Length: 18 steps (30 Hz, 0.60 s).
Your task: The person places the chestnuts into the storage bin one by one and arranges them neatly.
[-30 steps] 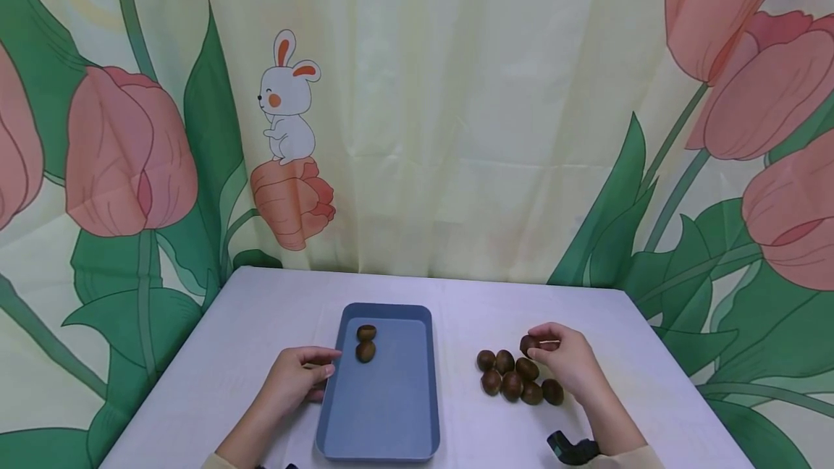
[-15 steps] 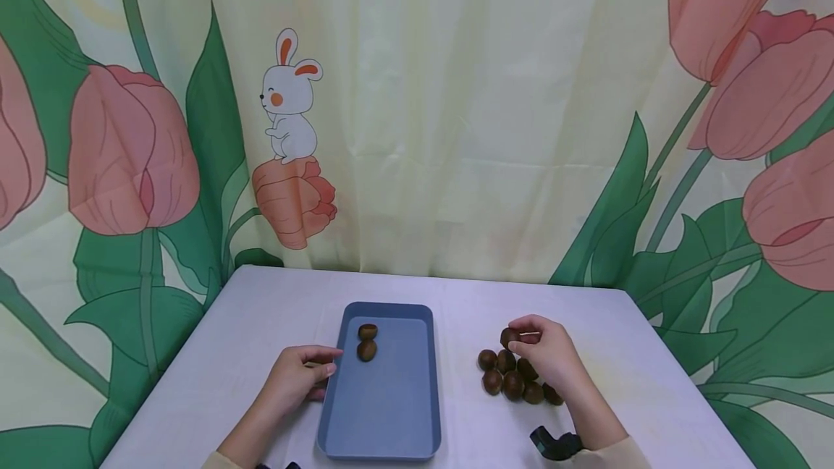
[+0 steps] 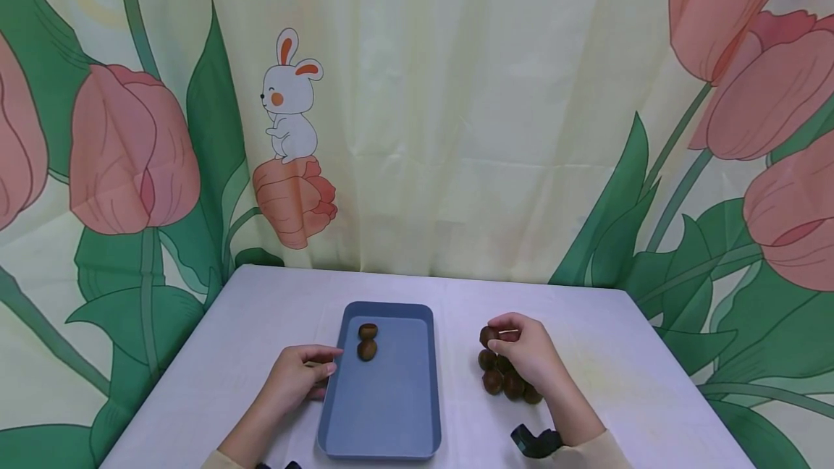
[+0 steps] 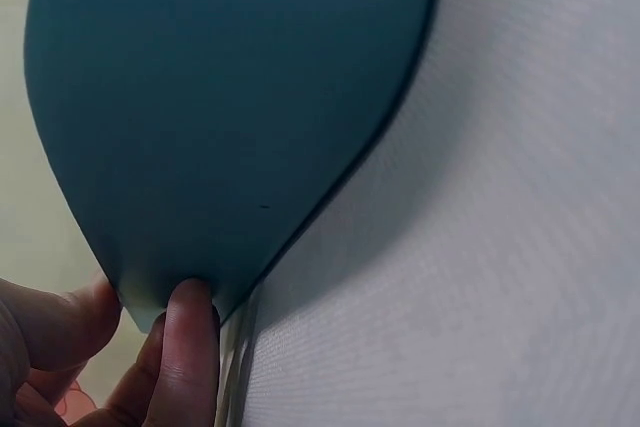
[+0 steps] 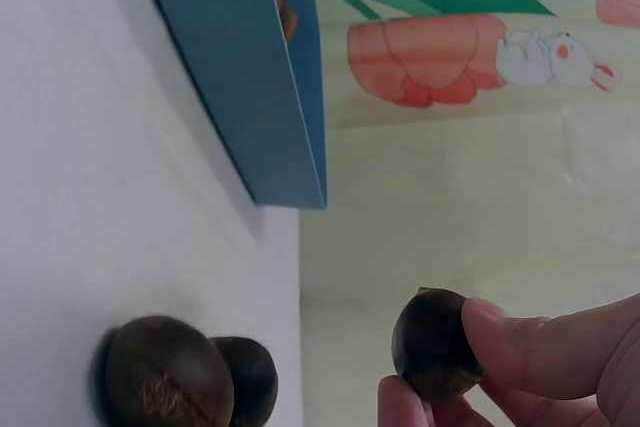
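In the head view my right hand [image 3: 529,353] pinches a glossy brown chestnut [image 3: 488,337] between thumb and fingers, above a cluster of chestnuts [image 3: 493,382]. The right wrist view has this held chestnut [image 5: 437,345] in front of the curtain, apart from two others [image 5: 168,372] on the table. A blue-grey rectangular tray [image 3: 384,411] lies left of the cluster, with two chestnuts [image 3: 367,350] near its far left corner. My left hand [image 3: 296,378] holds the tray's left side. In the left wrist view its thumb meets the rim and a fingertip [image 4: 188,317] presses the outer wall.
The table [image 3: 456,440] has a white cover. Behind its far edge hangs a curtain [image 3: 469,165] printed with tulips and a rabbit. A black wrist device [image 3: 537,442] sits by the right sleeve, close to the tabletop.
My right hand has moved left with its chestnut, from the cluster's right side to above its far left. It now covers part of the cluster. The left hand and tray have stayed put.
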Tool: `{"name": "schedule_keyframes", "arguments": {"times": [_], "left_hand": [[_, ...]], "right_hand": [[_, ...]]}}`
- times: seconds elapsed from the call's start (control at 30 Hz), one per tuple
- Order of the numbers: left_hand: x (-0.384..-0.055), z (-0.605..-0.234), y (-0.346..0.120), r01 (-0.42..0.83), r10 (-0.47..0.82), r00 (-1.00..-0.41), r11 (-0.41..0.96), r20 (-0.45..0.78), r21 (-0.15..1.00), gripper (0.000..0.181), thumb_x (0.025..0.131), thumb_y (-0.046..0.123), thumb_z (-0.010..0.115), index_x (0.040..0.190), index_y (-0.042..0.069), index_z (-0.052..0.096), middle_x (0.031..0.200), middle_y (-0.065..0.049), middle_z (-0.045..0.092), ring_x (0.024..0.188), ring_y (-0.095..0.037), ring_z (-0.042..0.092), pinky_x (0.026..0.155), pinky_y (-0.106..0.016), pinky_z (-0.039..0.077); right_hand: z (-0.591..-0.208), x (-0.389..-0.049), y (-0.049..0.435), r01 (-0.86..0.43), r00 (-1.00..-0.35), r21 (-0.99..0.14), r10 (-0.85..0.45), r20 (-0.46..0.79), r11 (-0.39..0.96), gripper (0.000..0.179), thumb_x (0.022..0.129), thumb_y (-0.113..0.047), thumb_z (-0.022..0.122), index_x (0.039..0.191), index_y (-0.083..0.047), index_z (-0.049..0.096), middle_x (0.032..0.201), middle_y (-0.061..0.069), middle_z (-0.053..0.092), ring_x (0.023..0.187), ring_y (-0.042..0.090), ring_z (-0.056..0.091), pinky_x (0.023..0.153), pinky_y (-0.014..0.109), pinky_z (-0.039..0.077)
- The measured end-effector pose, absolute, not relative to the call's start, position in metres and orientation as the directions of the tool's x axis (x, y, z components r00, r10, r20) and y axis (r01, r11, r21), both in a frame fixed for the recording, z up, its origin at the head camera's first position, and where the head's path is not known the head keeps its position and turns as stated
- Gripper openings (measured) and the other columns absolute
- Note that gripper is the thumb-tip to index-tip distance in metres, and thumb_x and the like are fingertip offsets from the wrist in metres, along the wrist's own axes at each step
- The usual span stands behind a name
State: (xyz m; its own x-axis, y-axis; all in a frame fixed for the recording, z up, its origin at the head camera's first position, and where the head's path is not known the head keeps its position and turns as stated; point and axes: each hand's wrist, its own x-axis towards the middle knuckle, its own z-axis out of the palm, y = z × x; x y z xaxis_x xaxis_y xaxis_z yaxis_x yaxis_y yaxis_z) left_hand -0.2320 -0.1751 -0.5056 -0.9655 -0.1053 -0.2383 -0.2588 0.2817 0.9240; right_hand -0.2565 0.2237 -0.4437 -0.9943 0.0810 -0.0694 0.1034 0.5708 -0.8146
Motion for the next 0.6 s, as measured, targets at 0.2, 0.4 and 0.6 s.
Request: {"name": "schedule_keyframes", "arguments": {"times": [0.2, 0.4, 0.6], "left_hand": [[-0.233, -0.506, -0.176, -0.26, -0.104, -0.965, 0.285, -0.24, 0.922, 0.027, 0.095, -0.001, 0.076, 0.119, 0.007, 0.082, 0.121, -0.014, 0.078, 0.086, -0.016, 0.073, 0.065, -0.038, 0.066], [-0.232, -0.506, -0.176, -0.255, -0.101, -0.967, 0.288, -0.235, 0.923, 0.027, 0.095, -0.001, 0.077, 0.119, 0.008, 0.082, 0.118, -0.013, 0.078, 0.086, -0.016, 0.073, 0.064, -0.039, 0.066], [-0.232, -0.505, -0.175, -0.255, -0.102, -0.967, 0.285, -0.235, 0.924, 0.027, 0.095, -0.001, 0.077, 0.12, 0.007, 0.082, 0.118, -0.014, 0.078, 0.087, -0.017, 0.074, 0.065, -0.039, 0.066]], "right_hand": [[-0.44, -0.257, 0.207, 0.106, -0.994, -0.818, 0.077, -0.075, 0.565, 0.03, 0.094, -0.009, 0.081, 0.123, -0.012, 0.076, 0.117, 0.011, 0.075, 0.108, 0.029, 0.068, 0.093, 0.052, 0.055], [-0.437, -0.259, 0.189, 0.059, -0.998, -0.837, 0.038, -0.045, 0.545, 0.028, 0.093, -0.008, 0.082, 0.119, -0.013, 0.077, 0.116, 0.009, 0.075, 0.105, 0.026, 0.069, 0.09, 0.045, 0.061], [-0.436, -0.261, 0.173, 0.013, -1.0, -0.853, -0.002, -0.017, 0.522, 0.024, 0.092, -0.005, 0.081, 0.114, -0.014, 0.078, 0.113, 0.007, 0.076, 0.102, 0.023, 0.071, 0.088, 0.041, 0.062]]}}
